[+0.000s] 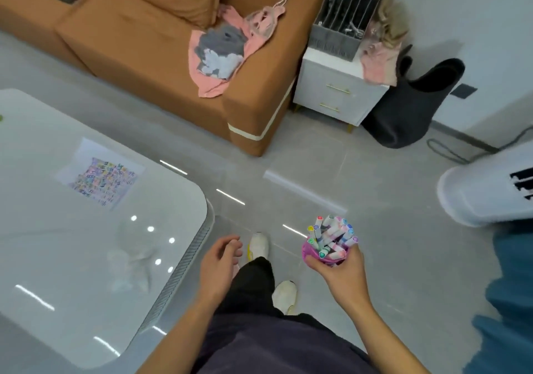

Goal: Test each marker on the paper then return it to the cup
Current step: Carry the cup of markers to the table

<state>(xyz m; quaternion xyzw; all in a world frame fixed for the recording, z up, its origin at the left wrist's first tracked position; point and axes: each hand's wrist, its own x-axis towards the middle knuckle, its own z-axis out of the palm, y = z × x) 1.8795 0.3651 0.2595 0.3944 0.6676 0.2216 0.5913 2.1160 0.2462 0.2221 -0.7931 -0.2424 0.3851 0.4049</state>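
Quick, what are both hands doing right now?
Left hand: open, fingers loosely curled, holding nothing.
Right hand: holding the pink cup full of markers.

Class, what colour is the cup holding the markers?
The cup is pinkish purple, seen in the head view.

One head-worn wide-angle view, looking forward and steeply down. Left hand (219, 258) and right hand (343, 271) are close, at bottom centre. Counter (57, 258) at lower left, floor (375, 177) mid-frame, sofa (138, 56) farther off at top.
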